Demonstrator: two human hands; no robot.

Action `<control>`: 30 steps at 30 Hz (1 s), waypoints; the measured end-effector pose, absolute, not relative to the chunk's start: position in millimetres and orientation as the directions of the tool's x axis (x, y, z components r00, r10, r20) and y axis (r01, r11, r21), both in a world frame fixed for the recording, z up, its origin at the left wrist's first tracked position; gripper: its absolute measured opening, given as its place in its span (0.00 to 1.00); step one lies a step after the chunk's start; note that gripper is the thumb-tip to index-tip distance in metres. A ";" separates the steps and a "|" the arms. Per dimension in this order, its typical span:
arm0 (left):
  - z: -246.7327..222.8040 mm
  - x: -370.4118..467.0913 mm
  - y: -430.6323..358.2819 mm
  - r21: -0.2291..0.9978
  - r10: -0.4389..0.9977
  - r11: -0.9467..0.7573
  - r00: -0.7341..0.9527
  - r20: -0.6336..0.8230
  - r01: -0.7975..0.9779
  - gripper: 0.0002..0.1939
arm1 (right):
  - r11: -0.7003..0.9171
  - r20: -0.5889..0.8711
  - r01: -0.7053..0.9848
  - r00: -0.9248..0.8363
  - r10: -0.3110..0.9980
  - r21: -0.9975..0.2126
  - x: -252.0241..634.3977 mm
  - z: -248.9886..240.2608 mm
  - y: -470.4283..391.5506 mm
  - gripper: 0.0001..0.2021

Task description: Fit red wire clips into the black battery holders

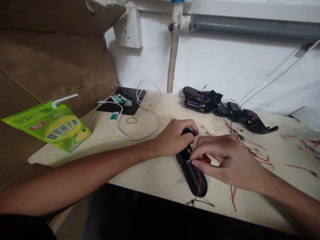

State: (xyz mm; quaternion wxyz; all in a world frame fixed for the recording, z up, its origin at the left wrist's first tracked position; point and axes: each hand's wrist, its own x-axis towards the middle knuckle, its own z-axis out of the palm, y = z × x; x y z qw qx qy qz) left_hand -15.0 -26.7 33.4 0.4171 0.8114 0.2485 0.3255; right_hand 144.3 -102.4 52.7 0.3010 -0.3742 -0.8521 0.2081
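Hands [176, 137] [228, 160] angle inward over the black casing [196, 178], the right pinching.

The left forearm [95, 173] stretches diagonally inward, the left hand [175, 137] curled with knuckles up; the right hand [228, 160] pinches, thumb meeting fingertips.

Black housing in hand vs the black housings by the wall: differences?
The held housing lies singly near the table's front edge; the wall housings are several, bunched at the back.
The left hand grips the held housing's far end; no hand touches the wall housings.
Shared: both are black, with red wires.
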 end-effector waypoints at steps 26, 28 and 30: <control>28.1 -14.3 -24.6 0.841 0.696 -0.527 0.630 0.345 0.121 0.10 | 0.855 0.461 0.492 -0.728 0.508 -0.165 148.9 40.5 -97.8 0.08; 26.6 -13.7 -26.1 0.849 0.712 -0.515 0.609 0.350 0.114 0.10 | 0.851 0.468 0.492 -0.717 0.517 -0.185 146.9 39.2 -97.8 0.08; 25.5 -13.1 -27.7 0.853 0.726 -0.509 0.587 0.358 0.110 0.11 | 0.839 0.466 0.493 -0.701 0.539 -0.229 145.0 38.2 -96.8 0.09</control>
